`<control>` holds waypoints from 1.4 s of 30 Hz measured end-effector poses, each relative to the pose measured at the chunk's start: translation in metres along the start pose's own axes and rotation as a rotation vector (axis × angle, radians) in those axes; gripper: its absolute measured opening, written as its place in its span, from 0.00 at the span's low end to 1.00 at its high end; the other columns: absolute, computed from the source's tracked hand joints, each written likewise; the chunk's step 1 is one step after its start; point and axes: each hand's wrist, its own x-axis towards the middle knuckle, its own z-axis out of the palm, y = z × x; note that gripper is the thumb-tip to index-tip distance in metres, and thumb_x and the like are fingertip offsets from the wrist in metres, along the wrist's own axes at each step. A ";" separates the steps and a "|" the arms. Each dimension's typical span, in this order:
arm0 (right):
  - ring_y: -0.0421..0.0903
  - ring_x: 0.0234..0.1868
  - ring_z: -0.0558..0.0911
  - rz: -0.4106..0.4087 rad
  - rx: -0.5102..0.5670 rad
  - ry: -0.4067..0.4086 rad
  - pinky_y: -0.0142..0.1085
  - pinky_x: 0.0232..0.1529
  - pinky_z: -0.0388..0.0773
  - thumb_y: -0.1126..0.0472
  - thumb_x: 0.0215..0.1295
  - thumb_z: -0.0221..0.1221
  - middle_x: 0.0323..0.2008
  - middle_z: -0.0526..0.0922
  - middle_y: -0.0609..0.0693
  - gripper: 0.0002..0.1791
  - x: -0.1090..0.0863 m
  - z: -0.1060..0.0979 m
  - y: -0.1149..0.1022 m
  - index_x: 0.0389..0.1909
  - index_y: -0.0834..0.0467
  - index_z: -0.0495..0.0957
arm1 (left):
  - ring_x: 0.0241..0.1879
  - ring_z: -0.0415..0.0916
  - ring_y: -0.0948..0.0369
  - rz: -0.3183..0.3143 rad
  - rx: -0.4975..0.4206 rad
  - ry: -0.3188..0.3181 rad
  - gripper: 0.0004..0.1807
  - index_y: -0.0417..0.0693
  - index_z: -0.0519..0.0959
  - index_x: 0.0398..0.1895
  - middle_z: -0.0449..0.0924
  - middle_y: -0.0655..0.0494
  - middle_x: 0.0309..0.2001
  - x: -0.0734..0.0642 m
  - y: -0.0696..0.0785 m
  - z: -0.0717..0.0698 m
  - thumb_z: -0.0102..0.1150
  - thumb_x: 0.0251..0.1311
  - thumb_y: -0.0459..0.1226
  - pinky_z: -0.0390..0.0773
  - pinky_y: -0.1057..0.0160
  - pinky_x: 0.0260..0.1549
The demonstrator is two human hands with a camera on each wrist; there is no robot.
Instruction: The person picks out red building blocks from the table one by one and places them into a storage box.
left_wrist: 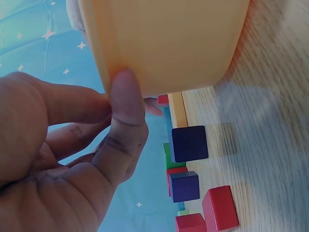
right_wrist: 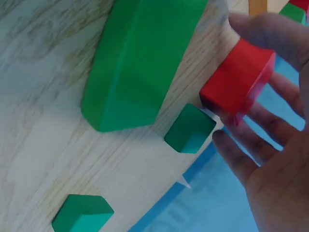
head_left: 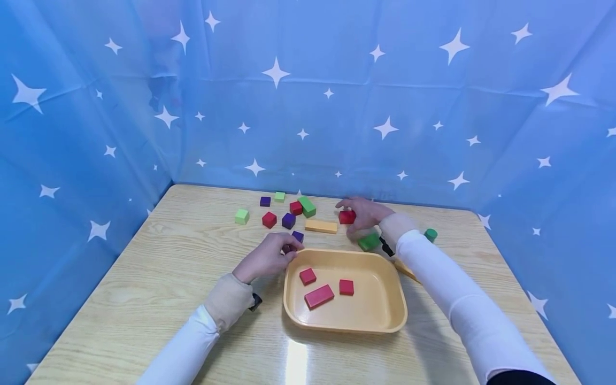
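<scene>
My left hand [head_left: 269,258] pinches the rim of a tan tray [head_left: 346,326] at its far left corner; in the left wrist view the thumb presses the tray's outer wall. Inside the tray lie a long red block [head_left: 319,297] and two red cubes [head_left: 307,276]. Beyond the tray, my right hand [head_left: 367,215] reaches around a red block [right_wrist: 237,77], fingers on its far side and thumb on the near side, spread apart. Whether the thumb touches it is unclear. Green blocks [right_wrist: 145,63] lie by this hand. A purple cube [left_wrist: 189,143] sits near my left fingertips.
Behind the tray are a red cube [head_left: 269,220], a purple cube [head_left: 289,221], light green cubes [head_left: 242,216], a long green block [head_left: 307,206] and a yellow-orange bar [head_left: 321,226]. A green cylinder [head_left: 430,235] stands right of the right wrist. A starry blue curtain [head_left: 327,133] borders the table.
</scene>
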 end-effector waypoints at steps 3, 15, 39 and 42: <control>0.56 0.59 0.77 -0.013 -0.015 0.013 0.49 0.58 0.82 0.62 0.57 0.72 0.63 0.74 0.59 0.39 0.002 0.001 0.001 0.71 0.54 0.71 | 0.38 0.76 0.60 0.003 -0.005 -0.004 0.10 0.43 0.86 0.49 0.83 0.52 0.41 0.000 0.001 0.000 0.59 0.69 0.29 0.81 0.65 0.39; 0.53 0.50 0.82 -0.107 -0.103 0.100 0.48 0.55 0.83 0.71 0.60 0.66 0.51 0.85 0.58 0.22 0.003 0.003 0.004 0.57 0.60 0.81 | 0.36 0.76 0.62 0.029 0.005 -0.002 0.10 0.42 0.86 0.48 0.83 0.53 0.39 0.001 0.001 0.002 0.59 0.69 0.28 0.79 0.67 0.36; 0.52 0.50 0.83 -0.167 -0.108 0.185 0.47 0.53 0.84 0.67 0.61 0.69 0.51 0.85 0.58 0.24 -0.028 -0.016 -0.015 0.59 0.61 0.80 | 0.38 0.78 0.61 0.039 -0.009 0.006 0.11 0.40 0.86 0.48 0.84 0.50 0.41 -0.002 0.002 0.000 0.58 0.68 0.27 0.81 0.65 0.40; 0.52 0.49 0.83 -0.182 -0.103 0.200 0.47 0.53 0.84 0.67 0.60 0.69 0.50 0.85 0.57 0.24 -0.035 -0.018 -0.018 0.59 0.61 0.80 | 0.38 0.78 0.61 0.022 -0.014 0.005 0.11 0.40 0.86 0.48 0.84 0.51 0.41 -0.003 0.002 0.000 0.58 0.68 0.27 0.81 0.64 0.40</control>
